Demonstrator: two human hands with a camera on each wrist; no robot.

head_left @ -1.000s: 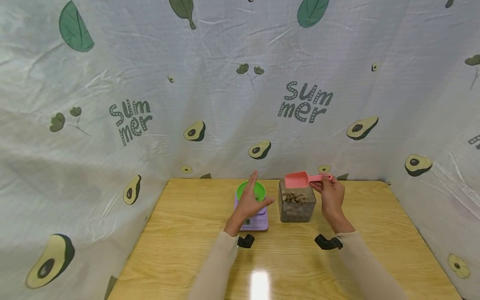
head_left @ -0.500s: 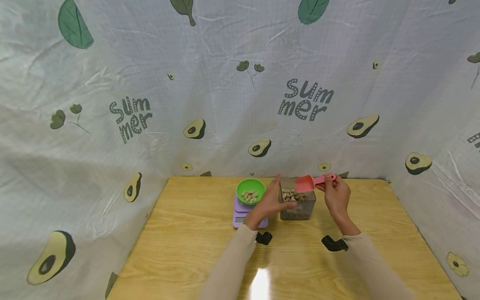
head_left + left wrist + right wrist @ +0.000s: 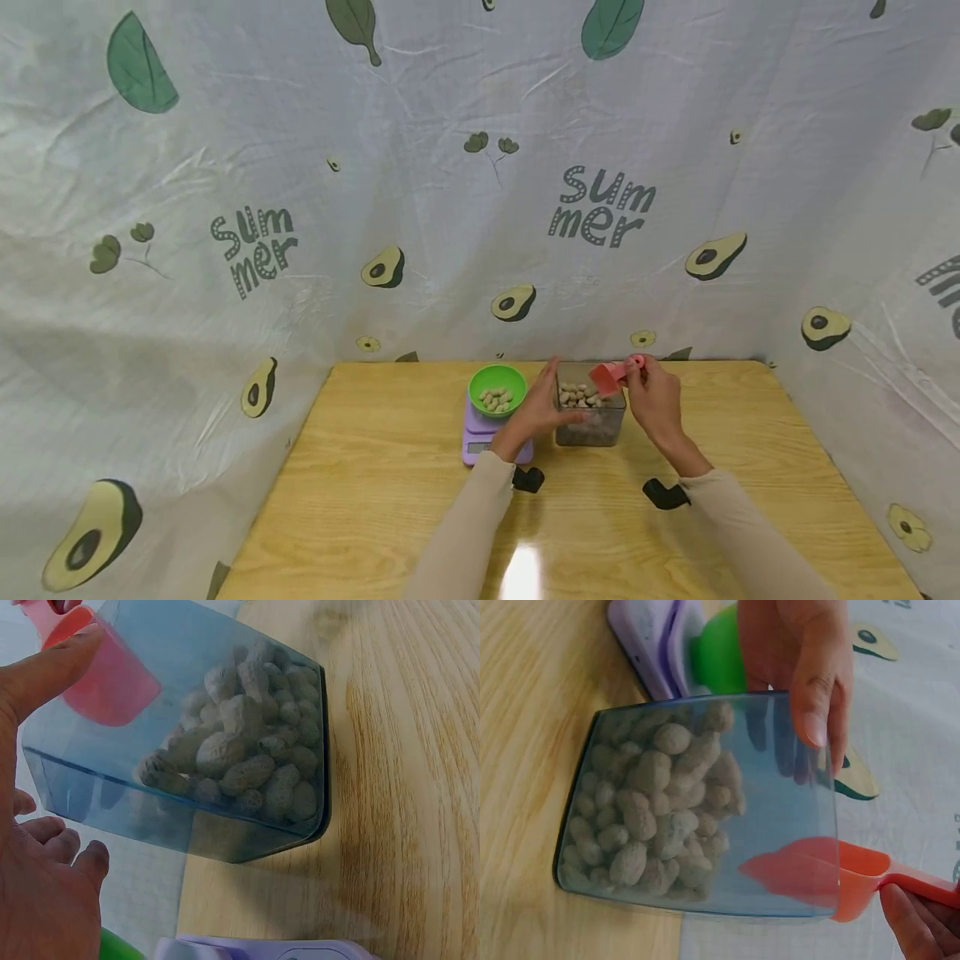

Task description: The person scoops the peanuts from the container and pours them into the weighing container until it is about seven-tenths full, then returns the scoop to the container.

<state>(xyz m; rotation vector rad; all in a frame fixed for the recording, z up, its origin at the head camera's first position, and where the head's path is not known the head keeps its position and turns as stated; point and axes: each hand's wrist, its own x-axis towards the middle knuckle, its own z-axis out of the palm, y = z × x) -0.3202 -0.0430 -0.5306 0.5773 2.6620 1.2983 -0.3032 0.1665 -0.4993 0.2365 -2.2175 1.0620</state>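
A clear grey plastic container (image 3: pixel 592 432) holding unshelled peanuts (image 3: pixel 667 817) stands near the table's back edge. My left hand (image 3: pixel 534 414) grips its left side near the rim, thumb across the front wall and fingers along the side. The handle of a pink scoop (image 3: pixel 606 380) is pinched in my right hand (image 3: pixel 657 406) at the container's right. Its bowl dips inside the rim, tilted down, and shows through the wall above the peanuts in the right wrist view. Left of the container, a green bowl (image 3: pixel 498 375) with several peanuts sits on a purple kitchen scale (image 3: pixel 477 429).
The wooden table (image 3: pixel 390 500) ends at a hanging white cloth (image 3: pixel 435 208) printed with avocados, close behind the container and scale. More of the cloth hangs at both sides. The scale stands just beside my left hand and wrist.
My left hand has moved right from over the green bowl to the container's side. The right hand has lowered the scoop from above the container and tipped it down into it.
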